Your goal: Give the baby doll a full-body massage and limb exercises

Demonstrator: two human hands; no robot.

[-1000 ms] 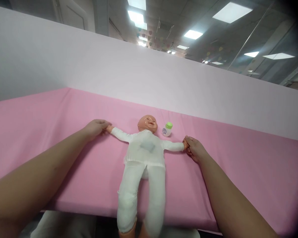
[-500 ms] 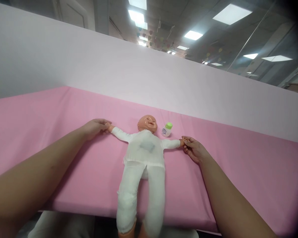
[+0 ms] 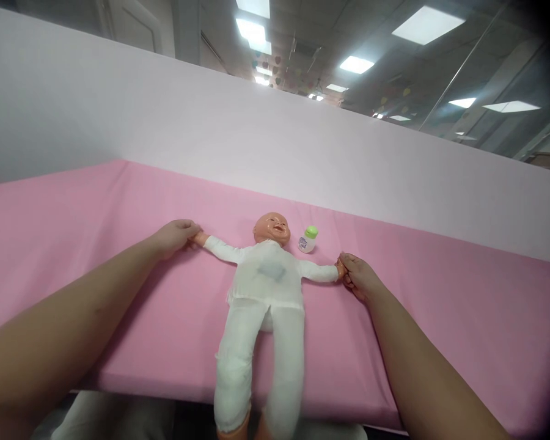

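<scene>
A baby doll (image 3: 269, 275) with a white cloth body lies on its back, its arms stretched out to both sides and its legs reaching past the near edge. My left hand (image 3: 178, 237) is closed around the doll's hand at the left. At the right, my right hand (image 3: 358, 275) pinches the doll's other hand between thumb and fingers. Close to the doll's head, a small clear bottle (image 3: 307, 240) with a green cap and a printed label stands by itself, touched by neither hand.
The doll rests on a pink padded surface (image 3: 165, 330). Behind it rises a white wall or panel (image 3: 238, 134), with glass above that shows ceiling lights. My light-coloured trouser legs (image 3: 119, 415) show below the near edge.
My right hand and the doll's hand in it have shifted slightly down and to the right. My left hand has moved a touch left, still holding the doll's hand.
</scene>
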